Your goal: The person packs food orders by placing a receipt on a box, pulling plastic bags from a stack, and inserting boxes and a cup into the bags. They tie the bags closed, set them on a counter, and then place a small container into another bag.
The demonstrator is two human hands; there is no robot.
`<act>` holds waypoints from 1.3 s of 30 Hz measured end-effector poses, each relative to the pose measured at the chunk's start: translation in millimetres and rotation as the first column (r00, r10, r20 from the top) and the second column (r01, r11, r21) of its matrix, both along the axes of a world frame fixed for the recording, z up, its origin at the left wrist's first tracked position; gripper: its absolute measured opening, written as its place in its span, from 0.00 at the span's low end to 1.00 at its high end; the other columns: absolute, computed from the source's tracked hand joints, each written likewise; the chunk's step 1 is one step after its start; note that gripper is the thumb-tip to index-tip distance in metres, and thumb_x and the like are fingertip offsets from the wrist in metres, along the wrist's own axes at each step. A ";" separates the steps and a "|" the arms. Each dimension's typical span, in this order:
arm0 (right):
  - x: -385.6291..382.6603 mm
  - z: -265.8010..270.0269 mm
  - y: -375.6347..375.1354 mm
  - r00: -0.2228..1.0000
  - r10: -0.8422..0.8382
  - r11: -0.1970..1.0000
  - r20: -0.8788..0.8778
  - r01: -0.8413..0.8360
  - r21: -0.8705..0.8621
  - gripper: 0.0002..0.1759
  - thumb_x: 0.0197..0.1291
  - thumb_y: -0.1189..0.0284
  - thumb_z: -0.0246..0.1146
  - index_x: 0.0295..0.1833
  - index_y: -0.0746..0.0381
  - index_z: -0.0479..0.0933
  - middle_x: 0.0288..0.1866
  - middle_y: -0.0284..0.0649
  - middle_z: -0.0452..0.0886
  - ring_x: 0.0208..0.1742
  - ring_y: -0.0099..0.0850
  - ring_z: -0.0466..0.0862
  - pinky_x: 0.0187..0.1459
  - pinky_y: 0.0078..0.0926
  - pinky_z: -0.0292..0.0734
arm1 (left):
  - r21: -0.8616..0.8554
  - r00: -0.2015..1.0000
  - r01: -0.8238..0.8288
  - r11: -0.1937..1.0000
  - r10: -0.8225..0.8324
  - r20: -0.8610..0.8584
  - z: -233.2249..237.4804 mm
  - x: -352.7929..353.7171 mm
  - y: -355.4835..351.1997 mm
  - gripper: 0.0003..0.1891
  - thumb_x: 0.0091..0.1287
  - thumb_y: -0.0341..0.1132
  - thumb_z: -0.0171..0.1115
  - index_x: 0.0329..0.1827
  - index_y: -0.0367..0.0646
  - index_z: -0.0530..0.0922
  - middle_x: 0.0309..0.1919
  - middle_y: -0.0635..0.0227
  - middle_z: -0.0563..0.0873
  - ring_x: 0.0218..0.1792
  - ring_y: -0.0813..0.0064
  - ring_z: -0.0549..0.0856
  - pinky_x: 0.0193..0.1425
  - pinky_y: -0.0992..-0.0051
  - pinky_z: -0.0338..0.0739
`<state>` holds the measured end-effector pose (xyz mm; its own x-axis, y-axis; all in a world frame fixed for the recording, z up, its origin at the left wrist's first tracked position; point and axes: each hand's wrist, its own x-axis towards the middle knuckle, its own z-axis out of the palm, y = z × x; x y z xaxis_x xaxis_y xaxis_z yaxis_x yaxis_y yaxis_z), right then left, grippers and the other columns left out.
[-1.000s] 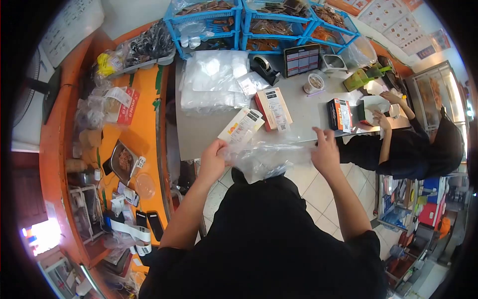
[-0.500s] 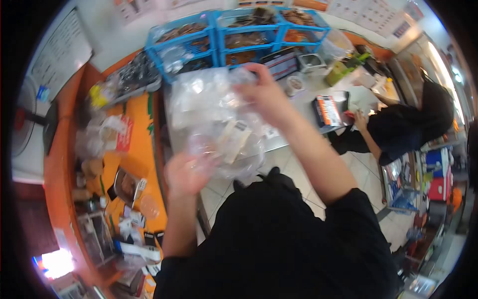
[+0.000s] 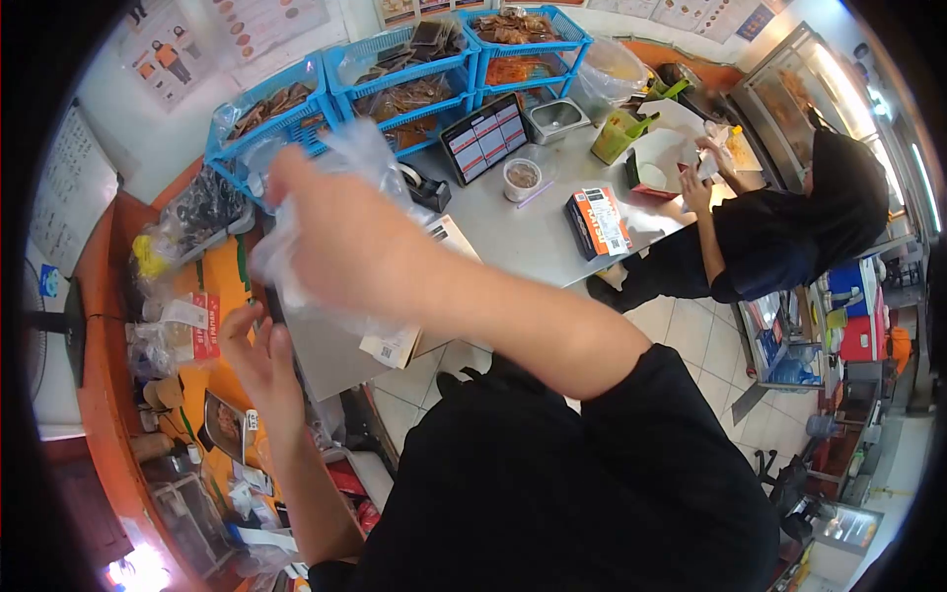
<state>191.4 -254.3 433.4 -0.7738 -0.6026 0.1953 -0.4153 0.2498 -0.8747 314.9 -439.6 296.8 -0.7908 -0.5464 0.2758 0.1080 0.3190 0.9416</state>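
A crumpled clear plastic bag (image 3: pixel 370 158) is gripped in my right hand (image 3: pixel 350 242), blurred by motion, over the left part of the metal table (image 3: pixel 538 232). Below and left of it, my left hand (image 3: pixel 264 360) has its fingers apart and holds nothing. Under my right forearm lies a box with a printed label (image 3: pixel 395 345), partly hidden by the arm. A tape dispenser (image 3: pixel 426 187) stands just beyond my right wrist, beside a tablet (image 3: pixel 485 140).
Stacked blue baskets (image 3: pixel 404 84) hold packets at the back. A round tub (image 3: pixel 522 178), an orange box (image 3: pixel 598 224) and a green container (image 3: pixel 621 135) stand on the table. A co-worker (image 3: pixel 789 222) in black handles something white at the right. An orange counter (image 3: pixel 222 281) runs along the left.
The plastic bag has moved left and bunched up with my right hand. My left hand has let go of it and dropped left. The view has turned, showing more of the table.
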 end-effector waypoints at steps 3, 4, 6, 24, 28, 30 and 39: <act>18.4 -17.7 6.2 0.986 0.169 0.985 0.011 -0.169 0.017 0.21 0.62 0.76 0.65 0.59 0.63 0.67 0.47 0.61 0.85 0.49 0.61 0.86 0.48 0.51 0.79 | 0.024 0.949 0.107 0.994 -0.095 -0.302 29.0 -24.2 54.4 0.18 0.66 0.36 0.75 0.49 0.40 0.74 0.53 0.62 0.76 0.55 0.70 0.77 0.62 0.67 0.72; 17.9 -29.3 10.6 0.982 0.188 0.982 0.014 -0.188 -0.005 0.21 0.62 0.76 0.65 0.59 0.63 0.67 0.47 0.61 0.85 0.49 0.61 0.86 0.48 0.51 0.79 | 0.030 0.941 0.002 1.000 0.008 -0.338 -1.6 -34.2 50.3 0.21 0.62 0.36 0.78 0.50 0.39 0.74 0.53 0.60 0.76 0.55 0.67 0.78 0.60 0.66 0.72; 9.1 -57.4 31.0 0.950 0.244 0.969 0.196 -0.247 -0.006 0.19 0.61 0.79 0.65 0.56 0.62 0.69 0.44 0.58 0.85 0.47 0.57 0.87 0.47 0.47 0.80 | -0.205 0.970 -0.218 0.954 0.189 -0.150 -49.8 -50.1 43.7 0.23 0.57 0.32 0.79 0.50 0.37 0.74 0.51 0.57 0.76 0.54 0.62 0.79 0.58 0.64 0.73; -127.3 -117.7 126.2 0.620 0.251 0.890 -0.743 -0.449 -0.074 0.08 0.66 0.69 0.63 0.44 0.62 0.83 0.43 0.50 0.87 0.46 0.48 0.85 0.48 0.45 0.82 | 0.142 0.838 -0.542 0.829 0.519 0.169 1.5 -20.1 79.0 0.13 0.77 0.39 0.59 0.55 0.41 0.82 0.37 0.64 0.86 0.34 0.74 0.84 0.41 0.71 0.83; -145.5 -250.0 83.5 0.880 0.468 0.865 0.083 -0.476 0.161 0.08 0.68 0.68 0.64 0.43 0.62 0.83 0.36 0.50 0.83 0.44 0.50 0.84 0.48 0.42 0.82 | 0.775 0.858 -0.455 0.438 0.448 0.251 -155.0 -12.3 22.3 0.19 0.79 0.48 0.57 0.57 0.42 0.81 0.43 0.63 0.86 0.40 0.73 0.84 0.44 0.68 0.83; -127.2 -125.2 37.3 0.950 0.311 0.950 -0.028 -0.311 0.003 0.08 0.68 0.69 0.63 0.44 0.61 0.83 0.39 0.50 0.84 0.44 0.51 0.84 0.48 0.44 0.82 | 0.855 0.932 -0.250 0.454 0.352 0.086 -145.3 -14.5 -36.8 0.22 0.80 0.53 0.55 0.58 0.42 0.81 0.46 0.62 0.86 0.43 0.72 0.85 0.46 0.66 0.83; -96.3 -232.8 117.6 0.818 0.573 0.759 0.050 -0.553 0.345 0.11 0.63 0.69 0.72 0.43 0.60 0.76 0.37 0.38 0.83 0.37 0.35 0.83 0.44 0.35 0.79 | -0.197 0.841 -0.258 0.946 0.320 0.436 -82.3 43.1 -34.2 0.06 0.74 0.31 0.62 0.48 0.40 0.77 0.34 0.67 0.80 0.36 0.67 0.83 0.38 0.67 0.78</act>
<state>95.1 -136.7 200.6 -0.2687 -0.9612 -0.0632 -0.6175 0.2222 -0.7545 358.0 -473.9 214.5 -0.6549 -0.7557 0.0049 -0.4392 0.3859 0.8113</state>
